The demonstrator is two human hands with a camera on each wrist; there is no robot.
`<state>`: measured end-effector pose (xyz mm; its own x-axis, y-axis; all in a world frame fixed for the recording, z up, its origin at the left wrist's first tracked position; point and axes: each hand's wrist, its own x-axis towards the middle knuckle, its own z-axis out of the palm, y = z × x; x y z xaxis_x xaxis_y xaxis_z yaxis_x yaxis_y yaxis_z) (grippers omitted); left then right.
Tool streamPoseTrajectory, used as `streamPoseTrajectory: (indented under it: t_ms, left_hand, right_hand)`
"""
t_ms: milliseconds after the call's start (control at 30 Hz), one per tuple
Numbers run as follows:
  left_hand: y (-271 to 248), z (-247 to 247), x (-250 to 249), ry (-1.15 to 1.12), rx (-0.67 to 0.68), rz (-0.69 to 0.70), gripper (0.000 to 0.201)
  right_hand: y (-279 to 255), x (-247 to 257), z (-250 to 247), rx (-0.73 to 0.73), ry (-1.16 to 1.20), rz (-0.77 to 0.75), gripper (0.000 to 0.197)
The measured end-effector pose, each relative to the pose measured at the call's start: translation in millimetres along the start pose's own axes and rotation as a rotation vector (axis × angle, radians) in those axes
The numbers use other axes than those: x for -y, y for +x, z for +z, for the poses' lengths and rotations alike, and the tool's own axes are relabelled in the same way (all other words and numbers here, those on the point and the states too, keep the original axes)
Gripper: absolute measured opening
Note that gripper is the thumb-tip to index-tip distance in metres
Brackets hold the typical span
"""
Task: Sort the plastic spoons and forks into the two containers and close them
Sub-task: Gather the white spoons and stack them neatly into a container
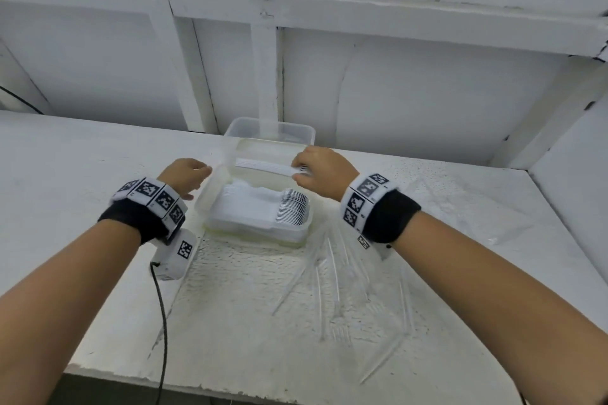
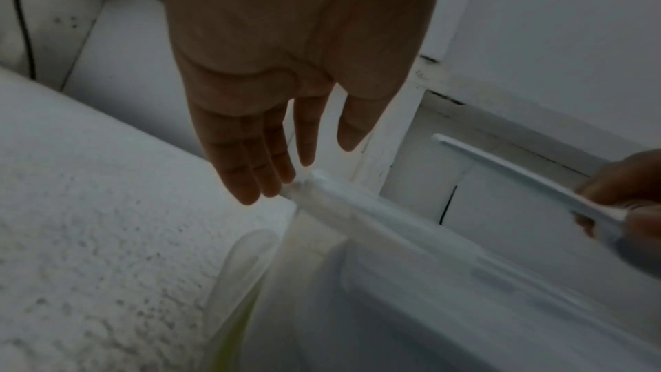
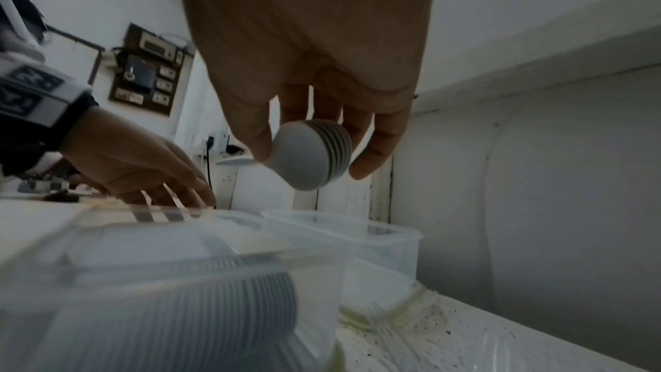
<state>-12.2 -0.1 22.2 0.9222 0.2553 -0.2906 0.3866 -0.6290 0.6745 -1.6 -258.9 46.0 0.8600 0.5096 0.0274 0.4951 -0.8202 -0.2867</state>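
White plastic spoons [image 1: 269,166], nested stack, pinched by the right hand [image 1: 320,171] above the clear rectangular plastic container [image 1: 210,194].
More stacked spoons [image 1: 263,207] are held inside it; its left rim is touched by the flat-fingered left hand [image 1: 186,174].

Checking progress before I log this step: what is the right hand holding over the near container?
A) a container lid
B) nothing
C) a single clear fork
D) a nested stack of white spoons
D: the right hand pinches a nested stack of white spoons by the bowls, handles stretching over the near container, where more spoons already lie.
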Motion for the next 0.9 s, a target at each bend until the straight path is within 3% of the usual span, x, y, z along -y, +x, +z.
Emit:
streamPoseTrajectory:
  t_ms: [233,400,900]
  left_hand:
    - [13,12,11,-0.266,0.076,-0.086,0.026]
    - [15,12,14,-0.296,0.088,-0.083,0.024]
    - [19,16,17,-0.298,0.068,-0.068,0.025]
  right_hand:
    - [40,8,26,0.093,-0.215,-0.015,0.033]
    - [42,11,37,-0.012,-0.430,-0.115,0.029]
    - [41,20,41,0.129,-0.430,-0.100,0.026]
